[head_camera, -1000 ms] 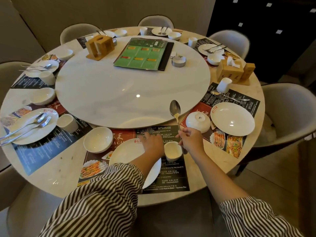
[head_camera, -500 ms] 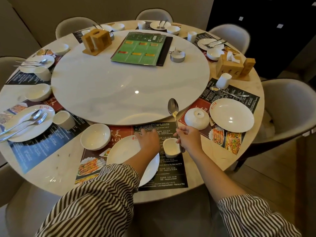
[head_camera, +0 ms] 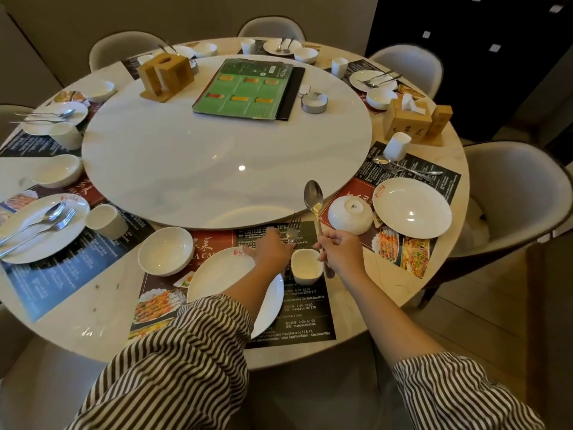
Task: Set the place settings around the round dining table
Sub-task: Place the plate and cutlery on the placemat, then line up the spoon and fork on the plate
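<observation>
My right hand (head_camera: 339, 254) holds a steel spoon (head_camera: 313, 198) upright by its handle, bowl end pointing away, just right of a small white cup (head_camera: 307, 265). My left hand (head_camera: 273, 247) reaches over the near white plate (head_camera: 229, 282) and grips a fork (head_camera: 294, 226) whose tines stick out past the fingers above the dark placemat (head_camera: 305, 315). An empty white bowl (head_camera: 166, 251) stands left of the plate. My striped left sleeve hides the plate's near edge.
A white turntable (head_camera: 186, 156) carries a green menu (head_camera: 248, 90), a wooden holder (head_camera: 166, 76) and a metal tin (head_camera: 314, 102). The setting to the right has an upturned bowl (head_camera: 349, 214), a plate (head_camera: 411, 206) and cutlery (head_camera: 406, 169). Chairs ring the table (head_camera: 102, 308).
The fork now shows in my left hand, raised off the placemat; before, the hand lay flat there. The right hand and spoon have barely moved.
</observation>
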`<state>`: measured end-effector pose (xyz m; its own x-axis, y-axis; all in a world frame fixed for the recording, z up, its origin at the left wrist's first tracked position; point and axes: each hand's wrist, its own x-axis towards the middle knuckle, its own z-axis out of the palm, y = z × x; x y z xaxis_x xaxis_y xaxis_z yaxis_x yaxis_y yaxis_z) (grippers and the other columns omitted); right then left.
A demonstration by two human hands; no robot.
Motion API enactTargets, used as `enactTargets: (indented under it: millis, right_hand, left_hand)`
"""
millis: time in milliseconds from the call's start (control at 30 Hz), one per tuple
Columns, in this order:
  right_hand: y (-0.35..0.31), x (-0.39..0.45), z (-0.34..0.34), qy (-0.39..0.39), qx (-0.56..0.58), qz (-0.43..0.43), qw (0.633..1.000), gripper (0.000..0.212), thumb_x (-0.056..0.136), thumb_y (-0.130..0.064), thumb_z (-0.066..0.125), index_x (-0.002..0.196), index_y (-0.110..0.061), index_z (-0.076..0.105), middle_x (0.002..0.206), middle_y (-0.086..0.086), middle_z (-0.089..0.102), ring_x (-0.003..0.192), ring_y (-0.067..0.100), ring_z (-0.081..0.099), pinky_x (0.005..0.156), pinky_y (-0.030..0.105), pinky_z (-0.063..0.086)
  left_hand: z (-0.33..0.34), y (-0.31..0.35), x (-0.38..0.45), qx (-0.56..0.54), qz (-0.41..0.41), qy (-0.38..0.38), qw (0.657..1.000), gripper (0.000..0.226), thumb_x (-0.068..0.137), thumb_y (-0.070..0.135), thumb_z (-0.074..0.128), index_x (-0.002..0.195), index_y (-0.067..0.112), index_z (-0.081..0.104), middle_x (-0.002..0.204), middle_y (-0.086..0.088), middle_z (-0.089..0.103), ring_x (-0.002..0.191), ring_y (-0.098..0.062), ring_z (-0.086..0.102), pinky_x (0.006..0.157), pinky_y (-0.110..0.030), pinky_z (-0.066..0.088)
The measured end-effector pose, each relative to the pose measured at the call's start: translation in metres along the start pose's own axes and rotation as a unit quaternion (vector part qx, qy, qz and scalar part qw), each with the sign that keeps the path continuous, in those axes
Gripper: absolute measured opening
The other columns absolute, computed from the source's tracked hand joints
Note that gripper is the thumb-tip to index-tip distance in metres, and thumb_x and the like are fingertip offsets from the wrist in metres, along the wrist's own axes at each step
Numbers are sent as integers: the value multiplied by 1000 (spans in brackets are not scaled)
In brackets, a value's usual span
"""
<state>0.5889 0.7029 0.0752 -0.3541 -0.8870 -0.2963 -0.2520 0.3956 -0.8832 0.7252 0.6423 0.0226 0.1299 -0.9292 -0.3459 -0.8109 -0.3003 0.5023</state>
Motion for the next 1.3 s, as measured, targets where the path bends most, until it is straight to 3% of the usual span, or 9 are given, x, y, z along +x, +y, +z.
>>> enactTargets:
  millis: [100, 167, 267, 500, 667, 800, 1033, 1200, 1300]
  right_hand:
    - [0, -3, 1, -7, 4, 7, 1000, 21, 97, -23, 56, 89, -10, 70, 61, 3, 64, 42, 14, 51, 39, 25, 43]
    - [-1, -4, 2, -12, 14, 12, 1000, 20, 97, -23, 56, 89, -10, 69, 63, 5, 64, 43, 15, 51, 40, 27, 44]
    - [-3, -6, 5, -16, 30, 10, 999, 19, 97, -23, 57, 95, -9, 69, 66, 3, 65, 43, 8, 53, 45, 26, 43]
    - [-20, -18, 13, -33, 83, 2, 996, 13, 95, -23, 59, 95, -15, 70, 85, 7, 73, 50, 6, 54, 51, 21, 44]
    - [-32, -38, 28, -65, 93, 10, 993, 16, 95, -23, 61, 99, -11, 70, 67, 3, 63, 45, 7, 48, 55, 23, 45]
    - [-37, -56, 47, -92, 106, 22, 990, 14, 93, -17, 63, 100, -7, 70, 64, 4, 60, 42, 4, 48, 49, 20, 43]
    - [-26, -90, 75, -140, 71, 50, 986, 15, 93, -16, 63, 100, -5, 69, 65, 8, 64, 50, 10, 53, 49, 19, 44]
    - [-7, -107, 95, -184, 28, 94, 978, 16, 92, -9, 63, 102, 3, 67, 67, 10, 63, 49, 10, 52, 50, 20, 46]
    - [0, -115, 111, -205, 6, 120, 971, 17, 92, -6, 62, 104, 5, 65, 69, 10, 64, 51, 11, 55, 51, 19, 48]
  left_hand:
    - [-9, 1, -2, -63, 30, 24, 997, 24, 90, 44, 59, 98, 23, 68, 79, 7, 67, 95, -19, 60, 104, -48, 28]
    - [-16, 1, -5, -134, 65, 26, 988, 27, 91, 39, 60, 76, 18, 69, 60, 4, 57, 68, -16, 55, 81, -36, 40]
    - [-27, -1, -10, -240, 80, 40, 967, 31, 92, 33, 61, 73, 9, 70, 56, 0, 56, 53, -12, 46, 64, -29, 41]
    - [-71, -5, -25, -371, 99, 99, 918, 24, 92, 30, 61, 90, 8, 70, 83, -3, 71, 82, -14, 69, 81, -29, 53]
    - [-102, -23, -41, -486, 70, 107, 865, 9, 92, 23, 63, 90, 16, 68, 90, -4, 71, 85, -15, 72, 82, -34, 58]
    - [-120, -50, -59, -536, -5, 70, 841, 25, 93, 22, 61, 108, 2, 66, 91, -9, 70, 82, -17, 71, 77, -31, 60]
    - [-127, -104, -97, -596, -159, -47, 785, 21, 86, 5, 68, 106, 5, 60, 106, -14, 69, 92, -23, 71, 77, -31, 60]
    - [-125, -133, -118, -574, -173, -107, 793, 29, 84, -3, 67, 111, 1, 60, 109, -16, 69, 99, -23, 68, 81, -30, 57]
    - [-124, -145, -124, -575, -190, -89, 791, 16, 84, -5, 66, 98, 1, 63, 102, -16, 69, 98, -23, 68, 81, -29, 56]
